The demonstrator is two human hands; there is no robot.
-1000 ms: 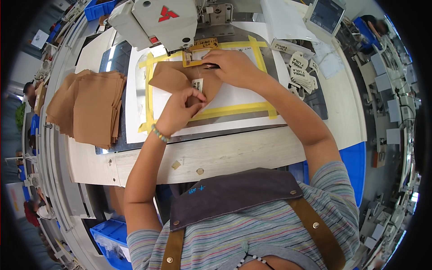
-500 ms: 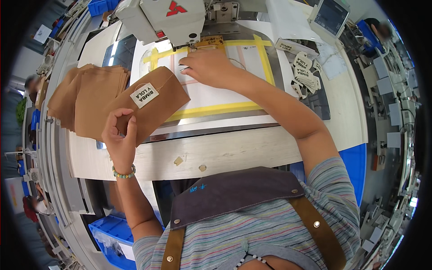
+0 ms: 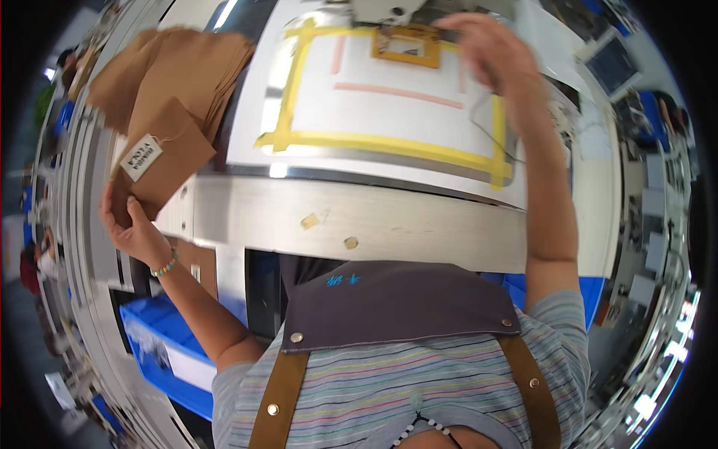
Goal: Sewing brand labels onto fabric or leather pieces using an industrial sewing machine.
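At the left, my left hand [image 3: 134, 228] is shut on the lower edge of a flat brown piece [image 3: 176, 161] that looks like soft fabric or leather. A white printed label [image 3: 141, 158] hangs on its face by a thin string. Behind it lies a stack of similar brown pieces [image 3: 179, 75]. My right hand [image 3: 497, 63] is raised beside the sewing machine head [image 3: 385, 10], right of the small orange clamp frame [image 3: 410, 47]. Motion smears its fingers, so any hold is unclear. A thin cord [image 3: 490, 135] trails below that hand over the white work sheet [image 3: 381, 120].
Yellow tape [image 3: 389, 149] borders the white sheet on the machine bed. A screen [image 3: 612, 63] stands at the far right. The pale table's front edge [image 3: 374, 217] runs before me. Below left is a blue bin [image 3: 168, 355] with clear plastic and a white sheet.
My left hand has drawn the labelled brown piece off the white sheet, leftward toward the stack. My right hand has swung from the clamp frame to the right. The whole view has shifted.
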